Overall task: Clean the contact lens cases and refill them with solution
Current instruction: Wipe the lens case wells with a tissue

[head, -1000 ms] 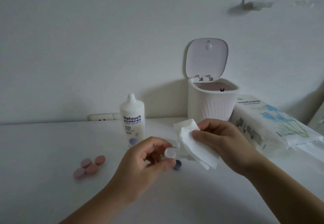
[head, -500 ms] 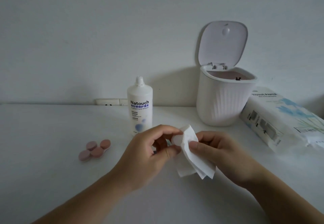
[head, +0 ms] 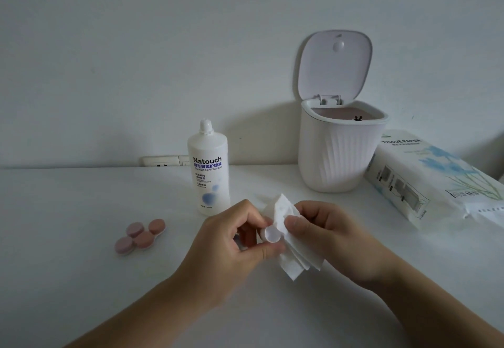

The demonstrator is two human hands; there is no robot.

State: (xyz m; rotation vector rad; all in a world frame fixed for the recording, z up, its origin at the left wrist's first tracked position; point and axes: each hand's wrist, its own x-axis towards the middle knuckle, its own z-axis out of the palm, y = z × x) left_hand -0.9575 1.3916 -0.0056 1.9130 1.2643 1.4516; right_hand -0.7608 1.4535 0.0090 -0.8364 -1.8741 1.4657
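Partly hidden: small white cap (head: 272, 233) at frame centre, body buried behind fingers, only round open face showing; whether cap or case cup hard to tell. Something grey and blurred cut off at top right edge, unreadable. Tissue pack (head: 431, 181) at right, far corner cut by frame edge, small print illegible. Dark speck on bin rim, too small to name. Versus half a second ago: cap now clear of the tissue and facing the camera, where before it sat against the paper's fold; tissue shifted slightly right of it; bottle, pink cases and bin unmoved relative to each other. Left hand (head: 234, 241) lower centre, fingers curled, pinching the cap between thumb below and forefinger above, forearm entering from bottom left. Right hand (head: 324, 233) just right of it, fingers curled round folded white tissue (head: 291, 255), thumb pressing paper, lower edges of tissue hanging free above white table (head: 81, 211); forearm entering from bottom right. Two pink lens cases (head: 140, 236) left of centre, lids on, touching each other, well apart from hands. Solution bottle (head: 208, 167) upright behind left hand, capped. White bin (head: 338, 154) upper right of centre, lid up
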